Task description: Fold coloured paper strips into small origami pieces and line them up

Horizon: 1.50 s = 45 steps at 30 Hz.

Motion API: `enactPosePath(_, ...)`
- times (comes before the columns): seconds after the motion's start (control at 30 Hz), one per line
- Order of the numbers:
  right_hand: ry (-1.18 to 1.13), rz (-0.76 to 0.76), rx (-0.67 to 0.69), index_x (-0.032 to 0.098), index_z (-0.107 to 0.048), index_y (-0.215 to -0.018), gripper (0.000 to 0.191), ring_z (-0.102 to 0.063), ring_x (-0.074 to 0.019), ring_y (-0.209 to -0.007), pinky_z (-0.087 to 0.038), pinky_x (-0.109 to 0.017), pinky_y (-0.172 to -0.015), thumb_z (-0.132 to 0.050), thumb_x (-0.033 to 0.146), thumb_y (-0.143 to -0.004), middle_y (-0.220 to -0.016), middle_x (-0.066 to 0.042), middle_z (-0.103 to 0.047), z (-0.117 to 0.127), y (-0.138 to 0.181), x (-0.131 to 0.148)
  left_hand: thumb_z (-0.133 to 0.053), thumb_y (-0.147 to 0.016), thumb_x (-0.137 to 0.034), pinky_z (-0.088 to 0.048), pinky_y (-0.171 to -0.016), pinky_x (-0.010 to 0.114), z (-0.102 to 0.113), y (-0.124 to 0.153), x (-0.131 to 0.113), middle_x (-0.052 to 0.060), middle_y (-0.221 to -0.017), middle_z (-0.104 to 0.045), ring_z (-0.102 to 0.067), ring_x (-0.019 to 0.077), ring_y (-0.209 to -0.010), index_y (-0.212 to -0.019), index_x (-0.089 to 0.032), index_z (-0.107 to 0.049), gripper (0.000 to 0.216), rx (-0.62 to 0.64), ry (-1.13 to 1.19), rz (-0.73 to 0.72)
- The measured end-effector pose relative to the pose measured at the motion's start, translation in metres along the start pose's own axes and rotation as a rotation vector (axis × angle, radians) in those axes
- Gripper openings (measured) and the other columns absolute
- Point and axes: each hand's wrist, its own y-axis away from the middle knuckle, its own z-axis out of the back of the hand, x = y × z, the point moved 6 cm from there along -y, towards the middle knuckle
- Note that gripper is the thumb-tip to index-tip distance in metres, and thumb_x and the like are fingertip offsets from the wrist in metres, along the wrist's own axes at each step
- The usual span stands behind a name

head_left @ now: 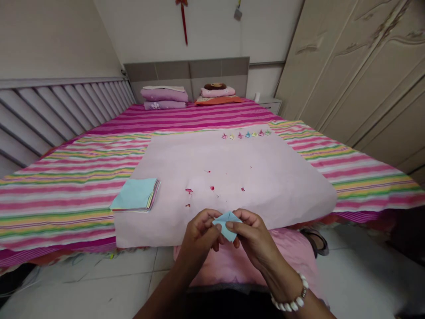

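Observation:
A small piece of light blue folded paper [229, 231] is held between my two hands, just past the near edge of the pale pink sheet. My left hand [205, 230] pinches its left corner between thumb and fingers. On the other side my right hand [253, 230] grips it, thumb lying across the front face. The paper has a diamond outline with a crease near its top point. Some fingertips are hidden behind it. A white beaded bracelet circles my right wrist.
A stack of coloured paper [135, 195], light blue on top, lies on the left. Several small folded paper shapes [248, 134] line the far right of the pale pink sheet [186, 155]. Red marks [189, 191] dot its middle. A pink cushion [229, 268] is below my hands.

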Motion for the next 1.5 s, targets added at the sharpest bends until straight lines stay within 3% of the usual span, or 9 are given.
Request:
enactPosePath(0.1, 0.004, -0.012, 0.018, 0.015, -0.063, -0.061, 0.015, -0.053, -0.0103, -0.043, -0.035, -0.018, -0.038, -0.076, 0.022, -0.065, -0.051, 0.0, -0.064, -0.002, 0.0, -0.003, -0.059, -0.076, -0.029, -0.035, -0.044, 0.019, -0.002, 0.001, 0.001, -0.006, -0.053, -0.055, -0.048, 0.0086, -0.046, -0.088, -0.017, -0.057, 0.017, 0.006, -0.017, -0.033)
enactPosePath(0.33, -0.029, 0.013, -0.008, 0.017, -0.067, -0.074, 0.014, -0.056, -0.0105, -0.048, -0.039, -0.018, -0.042, -0.077, 0.023, -0.066, -0.058, 0.002, -0.065, -0.002, 0.001, -0.006, -0.057, -0.077, -0.028, -0.029, -0.041, 0.017, 0.004, -0.001, 0.01, -0.007, -0.046, -0.052, -0.043, 0.0077, -0.041, -0.08, -0.019, -0.053, 0.011, -0.107, 0.019, -0.028)
enactPosePath(0.57, -0.127, -0.025, 0.062, 0.016, -0.068, -0.083, 0.012, -0.057, -0.0101, -0.05, -0.044, -0.02, -0.048, -0.067, 0.021, -0.072, -0.072, -0.003, -0.07, -0.004, 0.005, -0.005, -0.057, -0.076, -0.027, -0.03, -0.042, 0.017, 0.006, 0.0, 0.009, -0.007, -0.046, -0.051, -0.043, 0.0076, -0.042, -0.079, -0.018, -0.054, 0.009, -0.129, 0.028, -0.019)
enactPosePath(0.7, -0.124, -0.004, 0.003, 0.017, -0.069, -0.079, 0.009, -0.054, -0.0087, -0.043, -0.041, -0.019, -0.044, -0.067, 0.018, -0.07, -0.062, 0.0, -0.066, 0.001, 0.005, -0.004, -0.057, -0.077, -0.026, -0.029, -0.042, 0.017, 0.006, 0.0, 0.01, -0.007, -0.047, -0.053, -0.042, 0.0069, -0.042, -0.081, -0.018, -0.056, 0.009, -0.115, 0.062, -0.008)
enactPosePath(0.87, -0.136, 0.045, -0.007, 0.018, -0.071, -0.071, 0.006, -0.054, -0.009, -0.04, -0.04, -0.02, -0.042, -0.068, 0.014, -0.067, -0.056, 0.002, -0.063, 0.0, 0.007, 0.001, -0.057, -0.079, -0.022, -0.03, -0.043, 0.016, 0.004, 0.001, 0.011, -0.005, -0.05, -0.054, -0.044, 0.0056, -0.043, -0.08, -0.018, -0.062, 0.007, -0.057, 0.142, 0.006)
enactPosePath(1.07, -0.103, 0.19, 0.098, 0.019, -0.073, -0.071, 0.015, -0.057, -0.0095, -0.045, -0.044, -0.024, -0.048, -0.063, 0.008, -0.069, -0.066, 0.002, -0.063, -0.001, 0.011, 0.012, -0.057, -0.079, -0.017, -0.034, -0.048, 0.017, 0.0, 0.003, 0.006, -0.003, -0.055, -0.056, -0.046, 0.0059, -0.048, -0.073, -0.018, -0.069, 0.013, 0.035, 0.186, -0.033)
enactPosePath(1.23, -0.001, 0.267, 0.169, 0.02, -0.074, -0.077, 0.018, -0.061, -0.0119, -0.053, -0.047, -0.025, -0.05, -0.061, 0.007, -0.075, -0.074, 0.0, -0.063, 0.004, 0.011, 0.014, -0.055, -0.081, -0.013, -0.036, -0.053, 0.019, -0.002, 0.003, 0.001, -0.002, -0.061, -0.058, -0.046, 0.0064, -0.053, -0.071, -0.018, -0.07, 0.019, 0.117, 0.105, -0.092)
enactPosePath(1.5, 0.14, 0.34, 0.236, 0.021, -0.074, -0.082, 0.017, -0.061, -0.0123, -0.057, -0.049, -0.026, -0.052, -0.062, 0.01, -0.079, -0.08, -0.002, -0.06, 0.007, 0.013, 0.018, -0.052, -0.085, -0.019, -0.037, -0.058, 0.022, -0.004, 0.007, -0.01, 0.001, -0.07, -0.059, -0.049, 0.0106, -0.063, -0.078, -0.017, -0.068, 0.017, 0.244, -0.015, -0.186)
